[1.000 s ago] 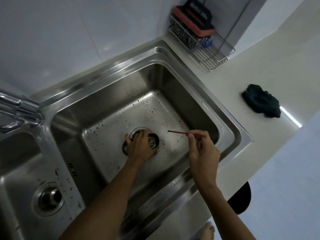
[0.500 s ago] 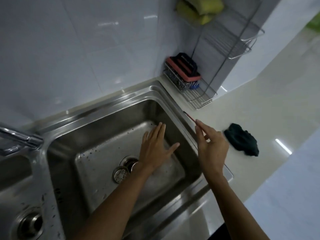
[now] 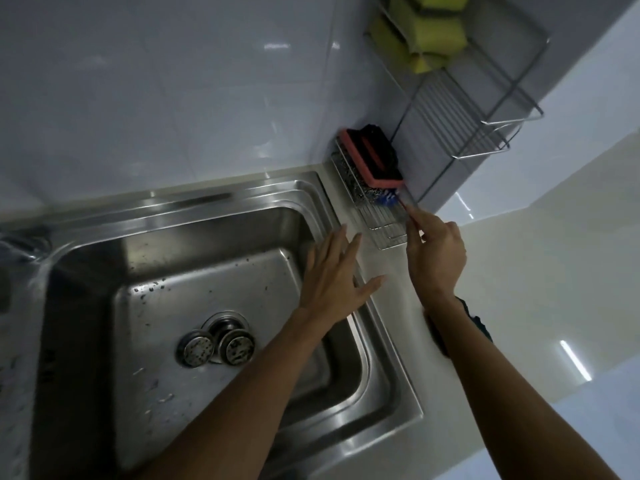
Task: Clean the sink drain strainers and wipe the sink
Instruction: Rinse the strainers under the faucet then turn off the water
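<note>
Right hand (image 3: 437,255) closing around a thin red stick (image 3: 406,206), pinching it between thumb and fingers, tip reaching up and away from the grip into the lower wire rack (image 3: 381,220). Just beyond that tip, sitting in the same rack: a pink-and-black scrubber (image 3: 372,157) on top of a steel wool pad (image 3: 360,192), with something blue (image 3: 386,199) showing beside it. Higher above the grip, hanging on the wall: an upper wire shelf (image 3: 485,109) holding yellow-green sponges (image 3: 422,32).

Left hand (image 3: 332,278) spreading open, fingers apart, gripping nothing, hovering over the sink rim (image 3: 391,358) to the left of the gripping hand and close beside it.

Down and to the left of both hands, lying on the floor of the sink basin (image 3: 207,292): two round drain strainers (image 3: 216,346), side by side and touching, resting at the drain opening (image 3: 225,320). Dark specks dotting the basin floor around them.

Below the right wrist, partly hiding behind the forearm: a dark cloth (image 3: 479,323) lying on the pale countertop (image 3: 536,271).
</note>
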The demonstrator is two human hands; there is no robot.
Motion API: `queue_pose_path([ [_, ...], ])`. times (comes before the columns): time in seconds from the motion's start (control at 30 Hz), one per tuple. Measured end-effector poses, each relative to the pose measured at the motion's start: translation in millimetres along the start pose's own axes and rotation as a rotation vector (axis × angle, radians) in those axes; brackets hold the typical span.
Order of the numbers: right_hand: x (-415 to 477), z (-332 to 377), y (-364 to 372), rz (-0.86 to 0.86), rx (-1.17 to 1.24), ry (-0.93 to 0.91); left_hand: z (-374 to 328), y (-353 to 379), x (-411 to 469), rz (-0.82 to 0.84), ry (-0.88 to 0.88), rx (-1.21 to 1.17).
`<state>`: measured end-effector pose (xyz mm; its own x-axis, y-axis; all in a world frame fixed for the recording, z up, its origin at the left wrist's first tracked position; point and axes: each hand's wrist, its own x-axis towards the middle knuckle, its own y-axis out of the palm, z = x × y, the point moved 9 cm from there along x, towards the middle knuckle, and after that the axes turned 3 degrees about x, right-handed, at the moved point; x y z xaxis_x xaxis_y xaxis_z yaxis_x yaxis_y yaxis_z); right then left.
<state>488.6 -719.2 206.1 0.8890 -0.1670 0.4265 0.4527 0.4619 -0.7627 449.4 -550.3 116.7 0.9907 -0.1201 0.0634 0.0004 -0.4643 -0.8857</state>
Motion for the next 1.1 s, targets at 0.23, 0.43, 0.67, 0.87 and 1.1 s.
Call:
queue_pose_path([
  [0.23, 2.6, -9.5, 17.6, 0.038, -0.026, -0.067, 10.2, 17.3, -4.3, 0.027, -0.063, 0.029],
  [0.43, -10.1, -8.2, 33.8, 0.154, -0.072, -0.169, 12.4, 12.3, -8.6, 0.065, -0.096, 0.025],
  [0.67, -11.5, 1.5, 19.4, 0.212, -0.123, -0.168, 36.5, -11.6, -29.7, 0.017, -0.135, 0.034],
  [0.87, -70.1, 122.7, -3.0, 0.137, 0.187, -0.377, 88.8, -58.3, -77.5, -0.064, -0.264, 0.0],
  [1.1, -169.7, 278.9, 70.3, 0.412, 0.659, -0.245, 185.8, -168.5, -173.6, -0.274, -0.432, 0.12],
])
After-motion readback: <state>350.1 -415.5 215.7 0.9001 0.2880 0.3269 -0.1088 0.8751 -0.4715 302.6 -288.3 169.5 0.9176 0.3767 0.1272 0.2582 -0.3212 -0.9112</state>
